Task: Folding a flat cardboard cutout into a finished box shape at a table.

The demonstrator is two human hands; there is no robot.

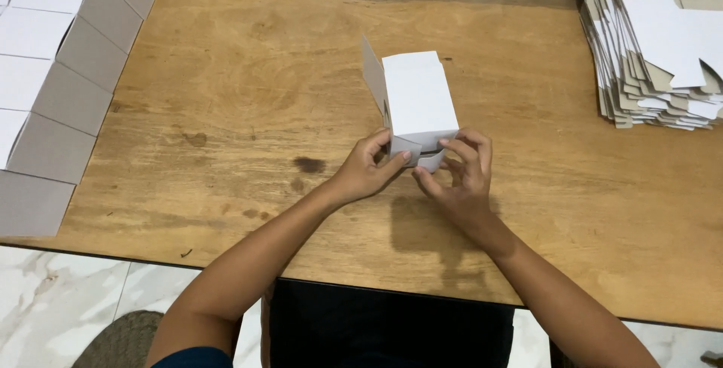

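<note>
White carton (419,100) mid-table, near-end flaps half folded, far flap open.

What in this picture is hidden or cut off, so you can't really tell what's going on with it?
Head view:
- Near end of the white box: covered by the left hand and right hand, so how its flaps sit is unclear.
- Stack of flat cartons: cut off by the right edge.
- Row of folded boxes: cut off by the left edge.

Soft, even light falls from above, bright enough to show the wood grain of the tabletop (527,210) without glare. The hands cast a faint, blurred shadow on the wood just below them, toward the near edge. The picture is sharp in the middle, with slight softness and bending of straight lines near the edges.
</note>
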